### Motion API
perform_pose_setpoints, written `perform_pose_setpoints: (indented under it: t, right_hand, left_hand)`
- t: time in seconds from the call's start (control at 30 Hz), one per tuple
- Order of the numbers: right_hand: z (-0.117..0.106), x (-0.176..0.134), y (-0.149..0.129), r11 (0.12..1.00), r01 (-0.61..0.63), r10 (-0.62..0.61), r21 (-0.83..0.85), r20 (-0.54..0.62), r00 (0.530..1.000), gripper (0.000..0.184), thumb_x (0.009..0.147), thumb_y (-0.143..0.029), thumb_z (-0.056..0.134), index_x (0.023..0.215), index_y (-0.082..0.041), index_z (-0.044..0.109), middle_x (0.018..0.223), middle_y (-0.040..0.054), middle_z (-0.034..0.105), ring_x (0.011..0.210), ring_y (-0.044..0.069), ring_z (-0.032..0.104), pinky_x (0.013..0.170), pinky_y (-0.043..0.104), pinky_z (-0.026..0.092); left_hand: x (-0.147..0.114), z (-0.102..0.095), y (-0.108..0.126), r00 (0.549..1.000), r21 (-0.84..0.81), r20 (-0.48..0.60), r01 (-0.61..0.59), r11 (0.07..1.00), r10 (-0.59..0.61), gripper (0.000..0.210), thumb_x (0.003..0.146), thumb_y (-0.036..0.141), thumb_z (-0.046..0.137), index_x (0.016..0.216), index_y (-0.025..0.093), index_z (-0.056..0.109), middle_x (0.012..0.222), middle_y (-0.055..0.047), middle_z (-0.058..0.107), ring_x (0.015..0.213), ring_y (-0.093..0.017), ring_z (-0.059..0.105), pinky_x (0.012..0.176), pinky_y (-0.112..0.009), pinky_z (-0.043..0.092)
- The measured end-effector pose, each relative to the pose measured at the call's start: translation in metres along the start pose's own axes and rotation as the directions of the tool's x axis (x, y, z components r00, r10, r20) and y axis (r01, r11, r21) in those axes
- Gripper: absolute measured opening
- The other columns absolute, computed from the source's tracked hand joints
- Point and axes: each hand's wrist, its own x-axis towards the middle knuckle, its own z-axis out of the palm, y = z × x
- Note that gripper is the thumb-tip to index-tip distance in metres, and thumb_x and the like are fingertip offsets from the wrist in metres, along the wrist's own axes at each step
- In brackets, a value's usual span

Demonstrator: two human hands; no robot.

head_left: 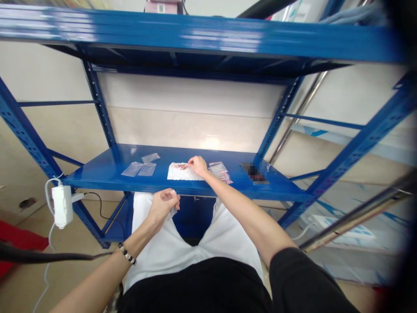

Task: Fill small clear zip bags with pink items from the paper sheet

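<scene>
Head view: the right hand [197, 165] reaches over a white paper sheet [177, 174] on the blue metal shelf [176, 188], fingertips drawn together at the small reddish pieces [181, 166] lying there; whether they grip 1, I cannot tell. Above the lap, the left hand [165, 202] curls loosely around clear plastic [173, 212]. Left of the sheet lie 3 clear bags [147, 169]; right, near the right wrist, filled packets [224, 176].

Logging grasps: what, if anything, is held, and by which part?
Left hand: seemingly a clear bag, held part unclear. Right hand, at small pieces: cannot tell.
</scene>
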Motion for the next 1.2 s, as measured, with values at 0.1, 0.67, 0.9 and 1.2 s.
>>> perform_pose_setpoints:
  t: [0.1,0.67,0.9,1.2]
  right_hand:
    - [0.008,0.003,0.003,1.0,0.029,-0.029,-0.008,-0.062,0.998,0.02,0.091,-0.021,0.058,0.1,-0.015,0.075,0.105,0.0131,0.071,0.101,0.021,0.059,0.093,0.029,0.041]
    - [-0.068,-0.092,-0.08,0.66,0.665,-0.597,0.35,-0.293,0.747,0.003,0.083,-0.023,0.072,0.083,-0.021,0.074,0.096,0.0031,0.065,0.095,0.018,0.057,0.09,0.035,0.043]
    - [-0.064,-0.105,-0.078,0.575,0.695,-0.7,0.432,-0.179,0.691,0.002,0.083,-0.021,0.073,0.084,-0.021,0.075,0.095,0.0027,0.069,0.096,0.018,0.061,0.096,0.037,0.041]
    - [-0.066,-0.064,-0.052,0.691,0.598,-0.519,0.407,-0.297,0.802,0.007,0.081,-0.02,0.069,0.082,-0.018,0.077,0.087,0.004,0.072,0.084,0.017,0.064,0.081,0.029,0.046]
  left_hand:
    - [0.004,-0.001,0.003,1.0,0.08,0.009,-0.011,0.997,0.011,0.021,0.072,0.023,0.065,0.058,0.018,0.051,0.053,0.001,0.058,0.052,-0.012,0.055,0.057,-0.024,0.045]
    - [-0.001,-0.001,0.004,1.0,0.043,-0.013,0.007,0.999,-0.007,0.02,0.072,0.021,0.066,0.059,0.018,0.051,0.053,0.001,0.059,0.052,-0.011,0.055,0.059,-0.024,0.043]
    - [0.0,-0.001,-0.003,1.0,0.065,-0.02,0.016,0.998,-0.015,0.019,0.072,0.02,0.064,0.058,0.018,0.052,0.052,0.0,0.06,0.053,-0.012,0.055,0.062,-0.024,0.044]
    - [-0.001,-0.002,-0.003,0.998,0.012,-0.017,0.054,0.998,-0.054,0.019,0.073,0.022,0.067,0.061,0.018,0.052,0.052,0.0,0.061,0.052,-0.012,0.056,0.062,-0.024,0.043]
